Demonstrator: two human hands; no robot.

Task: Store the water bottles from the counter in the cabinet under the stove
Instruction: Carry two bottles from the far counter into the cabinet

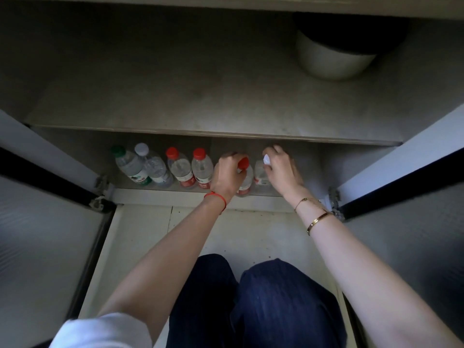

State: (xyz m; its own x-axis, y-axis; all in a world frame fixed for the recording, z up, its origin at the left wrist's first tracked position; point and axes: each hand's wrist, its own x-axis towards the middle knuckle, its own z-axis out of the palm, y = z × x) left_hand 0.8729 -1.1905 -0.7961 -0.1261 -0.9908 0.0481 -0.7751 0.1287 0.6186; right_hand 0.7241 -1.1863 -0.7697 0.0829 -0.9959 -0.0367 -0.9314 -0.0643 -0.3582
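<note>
Bottles in a row on the bottom shelf (301,169) of the open cabinet, beneath a middle shelf (200,109). From the left: green-capped bottle (130,164), white-capped bottle (154,164), two red-capped bottles (179,168) (202,169), all upright and touching or nearly so. Labels show red and green bands; print too small to read, no brand legible. Left hand (227,175) closed around the neck of a fifth bottle (244,182), red cap poking out by the thumb, base on the shelf just right of the row. Right hand (281,169) curled over the top of a sixth bottle (261,175) with a white cap, fingers bent down around it, gripping. Both cabinet doors (50,222) swung wide. White pot (331,59) at back right of the middle shelf. Red string on left wrist, gold bracelets on right.
</note>
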